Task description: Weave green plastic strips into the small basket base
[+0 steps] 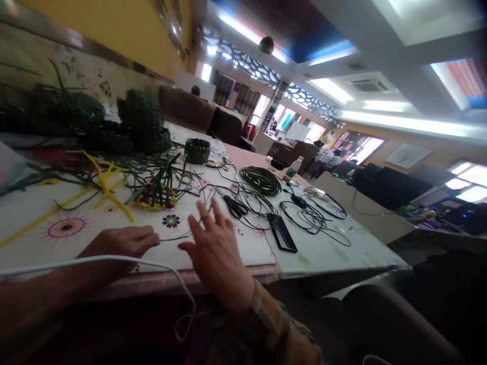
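My left hand (pixel 124 242) rests low over the table's near edge, its fingers pinched together. From its fingertips a thin dark strand (pixel 173 239) runs right towards my other hand. My right hand (pixel 215 248) is spread above the flower-printed cloth, fingers apart and holding nothing. Just beyond it lie black-handled scissors (pixel 236 207) among loose loops of dark cord (pixel 262 210). Farther left, a bundle of green strips (pixel 162 185) with yellow and red bits stands near some yellow strips (pixel 108 185).
Behind are a small woven dark-green basket (pixel 198 151), larger woven pieces (pixel 140 119) and a thick green coil (pixel 261 181). To the right lie a black tray (pixel 283 234), a wire coil (pixel 312 218) and a bottle (pixel 294 168). A white cable (pixel 114 258) crosses in front of my left arm.
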{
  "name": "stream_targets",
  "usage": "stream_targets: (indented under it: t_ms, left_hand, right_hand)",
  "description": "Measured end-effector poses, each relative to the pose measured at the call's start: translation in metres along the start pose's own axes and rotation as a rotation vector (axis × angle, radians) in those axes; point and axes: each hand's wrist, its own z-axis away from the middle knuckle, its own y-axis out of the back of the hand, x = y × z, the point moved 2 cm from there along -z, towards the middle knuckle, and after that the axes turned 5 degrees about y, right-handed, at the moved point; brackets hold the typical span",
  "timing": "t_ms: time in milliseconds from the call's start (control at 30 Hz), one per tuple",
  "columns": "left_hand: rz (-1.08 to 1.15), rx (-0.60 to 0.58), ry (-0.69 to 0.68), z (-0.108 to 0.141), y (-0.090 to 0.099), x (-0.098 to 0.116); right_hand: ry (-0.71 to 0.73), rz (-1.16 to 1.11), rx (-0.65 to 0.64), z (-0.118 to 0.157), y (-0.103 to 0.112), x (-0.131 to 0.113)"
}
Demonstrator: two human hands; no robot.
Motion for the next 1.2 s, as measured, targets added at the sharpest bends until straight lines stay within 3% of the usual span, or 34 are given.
stream_targets:
  t_ms: [133,233,333,433,600,833,933,1033,1200]
  left_hand:
    - [-0.025,0.103,-0.144,0.0,-0.014,0.007]
    - [-0.049,0.115,-0.067,0.001,-0.014,-0.001]
    - [-0.002,0.063,-0.024,-0.003,-0.011,-0.009]
    - [0.048,0.008,-0.042,-0.007,-0.007,-0.013]
    - [0.083,0.02,-0.002,-0.009,-0.005,-0.023]
    - [0.322,0.036,-0.018,-0.01,-0.032,-0.042]
    - [0.392,0.059,0.043,-0.009,-0.043,-0.049]
    - [0.398,0.01,0.107,-0.008,-0.048,-0.054]
    - [0.309,-0.013,0.075,-0.003,-0.044,-0.051]
  right_hand:
    - [0.208,-0.186,-0.106,-0.022,-0.029,-0.025]
    - [0.227,-0.248,-0.193,-0.039,-0.055,-0.021]
    - [0.239,-0.231,-0.195,-0.052,-0.07,-0.013]
    - [0.284,-0.197,-0.172,-0.06,-0.074,-0.008]
    - [0.363,-0.141,-0.14,-0.063,-0.077,0.0]
    - [0.472,-0.171,-0.017,-0.062,-0.104,0.013]
    - [0.469,-0.18,0.036,-0.061,-0.115,0.015]
    - [0.457,-0.186,0.096,-0.059,-0.117,0.019]
    - [0.435,-0.207,0.115,-0.055,-0.11,0.024]
